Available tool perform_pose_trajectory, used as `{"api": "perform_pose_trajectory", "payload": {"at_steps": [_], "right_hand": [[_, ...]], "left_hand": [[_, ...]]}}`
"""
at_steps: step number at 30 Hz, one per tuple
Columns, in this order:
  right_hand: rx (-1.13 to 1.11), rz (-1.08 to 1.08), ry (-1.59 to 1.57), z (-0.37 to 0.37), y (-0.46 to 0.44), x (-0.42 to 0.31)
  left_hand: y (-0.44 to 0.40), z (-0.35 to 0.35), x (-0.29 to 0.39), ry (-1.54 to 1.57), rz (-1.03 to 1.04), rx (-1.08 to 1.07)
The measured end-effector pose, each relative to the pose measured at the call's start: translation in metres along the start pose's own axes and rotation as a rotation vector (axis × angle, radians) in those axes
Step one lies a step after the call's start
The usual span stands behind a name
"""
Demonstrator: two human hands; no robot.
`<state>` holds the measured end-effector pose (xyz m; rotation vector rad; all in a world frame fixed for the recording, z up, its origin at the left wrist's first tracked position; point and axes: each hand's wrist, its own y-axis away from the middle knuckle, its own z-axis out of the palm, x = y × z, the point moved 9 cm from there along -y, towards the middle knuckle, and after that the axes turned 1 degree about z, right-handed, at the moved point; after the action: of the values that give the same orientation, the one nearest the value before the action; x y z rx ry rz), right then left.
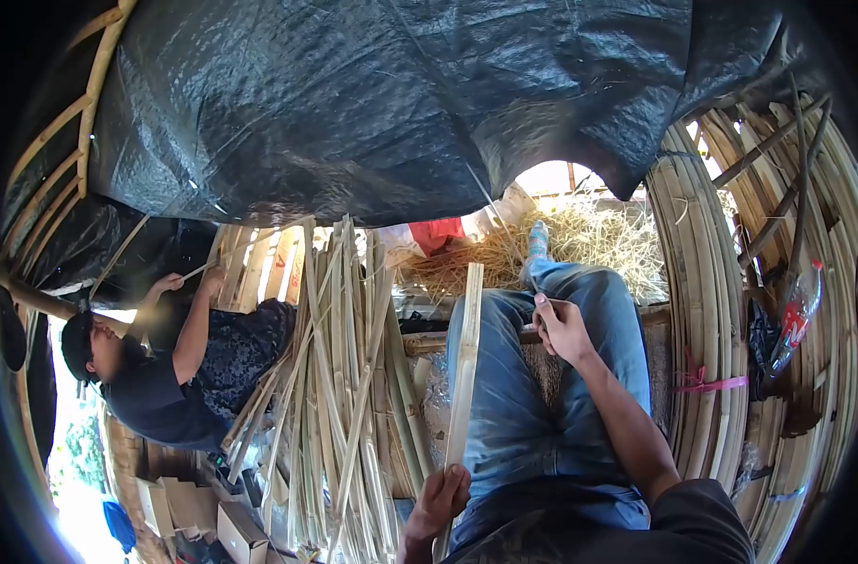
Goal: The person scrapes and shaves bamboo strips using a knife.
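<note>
Left grip (445, 495) on bamboo (464, 376), bottle (797, 320) red-labelled

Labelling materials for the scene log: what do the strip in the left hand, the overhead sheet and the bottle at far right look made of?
Strip in the left hand: likely split bamboo, pale and smooth-looking, with a node-like mark across it.
Overhead sheet: probably plastic tarp, dark and glossy, creases catching light.
Bottle: likely clear, shiny plastic, by its see-through walls; exact polymer unclear.
</note>
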<state>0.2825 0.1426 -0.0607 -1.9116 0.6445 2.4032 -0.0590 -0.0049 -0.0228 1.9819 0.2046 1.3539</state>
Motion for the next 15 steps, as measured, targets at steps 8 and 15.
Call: {"api": "perform_pose_trajectory", "payload": {"at_steps": [8, 15], "right_hand": [[0.01, -0.369, 0.653, 0.024, 0.009, -0.021], [-0.133, -0.458, 1.142, 0.082, 0.043, 0.012]], "left_hand": [[-0.015, -0.014, 0.013, -0.56, 0.208, 0.26], [-0.016, -0.008, 0.035, -0.77, 0.262, 0.396]]}}
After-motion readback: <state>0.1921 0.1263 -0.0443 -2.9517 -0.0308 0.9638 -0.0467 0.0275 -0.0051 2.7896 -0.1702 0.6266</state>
